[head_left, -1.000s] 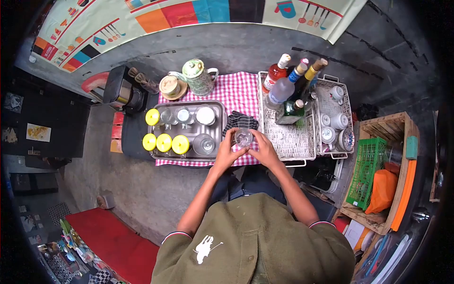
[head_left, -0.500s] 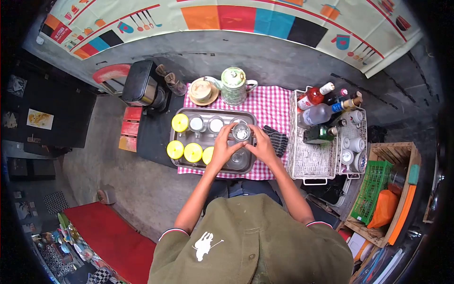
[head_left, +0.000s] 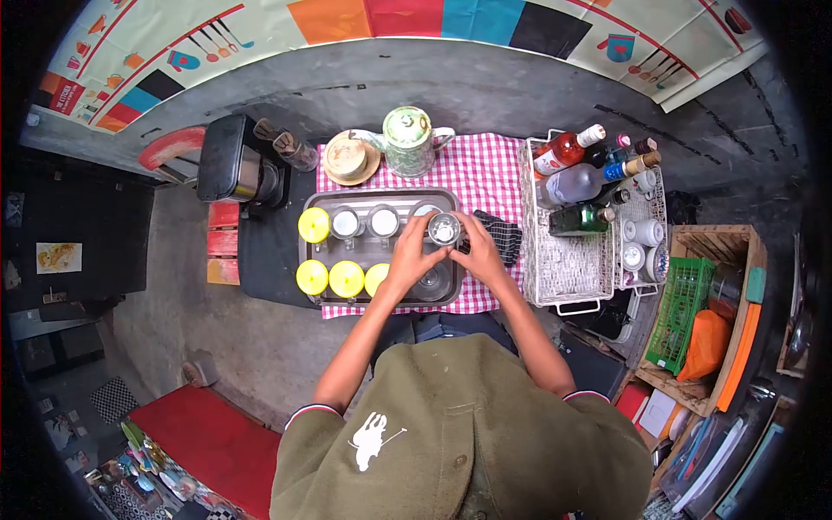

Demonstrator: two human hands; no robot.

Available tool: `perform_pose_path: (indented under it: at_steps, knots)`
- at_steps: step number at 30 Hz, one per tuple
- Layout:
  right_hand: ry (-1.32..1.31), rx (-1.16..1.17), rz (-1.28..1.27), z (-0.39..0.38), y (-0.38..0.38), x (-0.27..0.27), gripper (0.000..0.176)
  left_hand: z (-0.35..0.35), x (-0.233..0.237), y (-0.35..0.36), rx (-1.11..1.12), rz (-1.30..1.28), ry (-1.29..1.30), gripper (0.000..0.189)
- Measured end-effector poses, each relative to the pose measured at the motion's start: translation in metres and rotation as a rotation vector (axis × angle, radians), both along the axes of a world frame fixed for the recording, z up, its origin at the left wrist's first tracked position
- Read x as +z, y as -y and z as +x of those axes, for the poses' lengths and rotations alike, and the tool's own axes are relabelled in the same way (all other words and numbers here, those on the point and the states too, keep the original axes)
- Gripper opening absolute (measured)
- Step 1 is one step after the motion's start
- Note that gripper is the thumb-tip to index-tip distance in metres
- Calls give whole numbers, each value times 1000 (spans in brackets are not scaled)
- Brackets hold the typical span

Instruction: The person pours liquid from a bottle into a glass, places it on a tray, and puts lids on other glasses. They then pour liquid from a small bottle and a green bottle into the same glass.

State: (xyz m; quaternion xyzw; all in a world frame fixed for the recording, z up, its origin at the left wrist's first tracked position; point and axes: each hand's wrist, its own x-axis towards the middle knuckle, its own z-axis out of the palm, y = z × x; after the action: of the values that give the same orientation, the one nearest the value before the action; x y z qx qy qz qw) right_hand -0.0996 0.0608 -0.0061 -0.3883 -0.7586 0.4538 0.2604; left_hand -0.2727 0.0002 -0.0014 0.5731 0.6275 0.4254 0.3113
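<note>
A small clear glass (head_left: 444, 230) is held above the brown tray (head_left: 367, 253) between both hands. My left hand (head_left: 412, 256) closes on its left side and my right hand (head_left: 479, 250) on its right, thumbs almost meeting at the near side. Something pale shows inside the glass. On the tray, several glasses wear yellow lids (head_left: 347, 278), one partly behind my left hand. Two uncovered glasses (head_left: 382, 221) with white showing stand in the far row. Another glass (head_left: 425, 209) is partly hidden behind the held one, and a clear glass (head_left: 433, 284) stands below my hands.
Behind the tray stand a green patterned pitcher (head_left: 407, 143) and a cup on a saucer (head_left: 348, 159). A dark striped cloth (head_left: 497, 237) lies right of the tray. Further right, a white wicker basket (head_left: 568, 276) holds several bottles, beside a wooden crate (head_left: 752, 260).
The whole view has shifted, so the table sits a little further left and higher. Both hands keep their grip on the glass, which now appears slightly higher in view.
</note>
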Motion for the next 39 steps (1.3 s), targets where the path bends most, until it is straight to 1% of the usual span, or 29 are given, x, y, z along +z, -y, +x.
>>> perform_pose_path:
  at_steps: [1, 2, 5, 6, 9, 10, 14, 17, 18, 21, 22, 25, 26, 29, 30, 33, 37, 39]
  knots:
    - [4, 4, 13, 3, -1, -2, 71, 2, 0, -1, -5, 7, 0, 66]
    - [3, 16, -40, 7, -2, -5, 71, 5, 0, -2, -10, 15, 1, 66]
    - [12, 56, 52, 11, -11, -2, 70, 8, 8, -6, 14, 16, 15, 66]
    - [-22, 62, 67, 8, -15, 2, 69, 7, 10, -9, 33, 55, -7, 66]
    - [15, 99, 31, -6, -27, 15, 69, -3, 15, -12, 83, 28, 29, 66]
    - [11, 112, 58, -13, -30, 16, 69, -8, 10, -14, 108, 82, 9, 65]
    - [-41, 164, 173, -52, -46, 0, 67, -36, 9, -18, 204, 132, -7, 67]
    - [-43, 166, 16, -87, -54, -10, 63, -65, 5, -23, 264, 112, -10, 68]
    - [-55, 158, 26, -100, -56, -14, 61, -76, 4, -26, 284, 111, -78, 68]
    - [-93, 136, 84, -133, -65, -30, 61, -103, 1, -33, 311, 68, -33, 68]
    - [-126, 137, 17, -142, -67, -31, 61, -112, 0, -37, 300, 38, -9, 68]
    - [-169, 129, 50, -168, -75, -38, 59, -135, -7, -49, 319, 54, -31, 68]
    - [-182, 127, 14, -173, -76, -41, 58, -141, -10, -51, 319, 38, 12, 70]
    - [-127, 116, 1, -186, -75, -37, 60, -161, -24, -57, 340, -1, 90, 73]
    - [-120, 133, 63, -189, -77, -49, 66, -166, -29, -58, 337, 37, 106, 70]
    - [-131, 129, 5, -200, -74, -59, 71, -179, -42, -65, 345, 36, 157, 70]
    - [-123, 131, -95, -208, -75, -63, 74, -190, -50, -72, 370, 61, 36, 72]
    - [-98, 148, -109, -210, -79, -64, 75, -192, -52, -76, 385, 50, 72, 72]
